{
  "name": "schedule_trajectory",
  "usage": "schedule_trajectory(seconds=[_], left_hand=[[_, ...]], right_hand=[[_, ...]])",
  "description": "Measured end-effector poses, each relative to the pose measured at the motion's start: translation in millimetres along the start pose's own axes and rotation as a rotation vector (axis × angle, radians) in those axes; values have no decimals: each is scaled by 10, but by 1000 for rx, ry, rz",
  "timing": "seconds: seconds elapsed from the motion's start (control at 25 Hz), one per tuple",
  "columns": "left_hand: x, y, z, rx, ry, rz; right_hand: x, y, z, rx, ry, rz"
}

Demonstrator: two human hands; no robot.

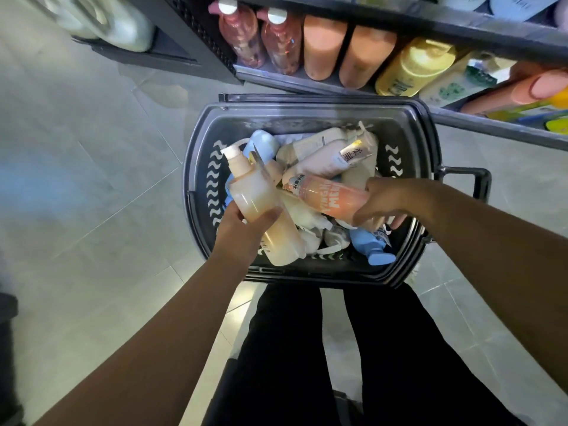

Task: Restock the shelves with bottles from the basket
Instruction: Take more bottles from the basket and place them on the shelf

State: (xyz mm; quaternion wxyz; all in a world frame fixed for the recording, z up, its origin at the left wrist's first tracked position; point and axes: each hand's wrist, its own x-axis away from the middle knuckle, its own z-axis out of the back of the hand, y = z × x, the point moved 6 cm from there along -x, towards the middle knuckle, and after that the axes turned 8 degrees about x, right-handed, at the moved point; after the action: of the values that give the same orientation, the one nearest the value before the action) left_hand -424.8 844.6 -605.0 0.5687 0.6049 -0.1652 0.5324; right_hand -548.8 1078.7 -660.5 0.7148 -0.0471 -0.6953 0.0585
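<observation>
Grey tile floor (92, 179), dark shelf (276, 78) up top stocked with pink, orange and yellow bottles. Black basket (307, 109) just in front of the shelf, full of loose mixed bottles. Left grip (242, 229) clamped round pale-orange pump bottle (255, 195), held over the basket's left side, pump end pointing away. Right grip (384, 204) curled round the base end of orange labelled bottle (329, 196), which lies on the pile.

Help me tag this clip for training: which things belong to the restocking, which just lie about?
Job: left hand gripping translucent peach pump bottle; right hand gripping orange printed plastic bottle; black plastic basket; dark shelf.
Idle: white plastic jug; grey tiled floor.
</observation>
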Motion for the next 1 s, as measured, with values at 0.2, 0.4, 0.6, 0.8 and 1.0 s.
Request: schedule_trajectory(seconds=[0.2,0.4,0.6,0.8,1.0], left_hand=[[309,337,-22,40,-106,47],[796,848,-48,86,-239,40],[1430,1505,-2,90,-385,-71],[2034,2138,144,108,-441,-214],[2684,2566,155,99,-509,-415]], right_hand=[[561,124,-341,-672,99,88],[1571,-148,-402,-967,417,234],[2616,-636,-334,-1089,615,433],[3449,-978,-494,-1021,788,526],[4174,-944,-423,-1065,935,604]])
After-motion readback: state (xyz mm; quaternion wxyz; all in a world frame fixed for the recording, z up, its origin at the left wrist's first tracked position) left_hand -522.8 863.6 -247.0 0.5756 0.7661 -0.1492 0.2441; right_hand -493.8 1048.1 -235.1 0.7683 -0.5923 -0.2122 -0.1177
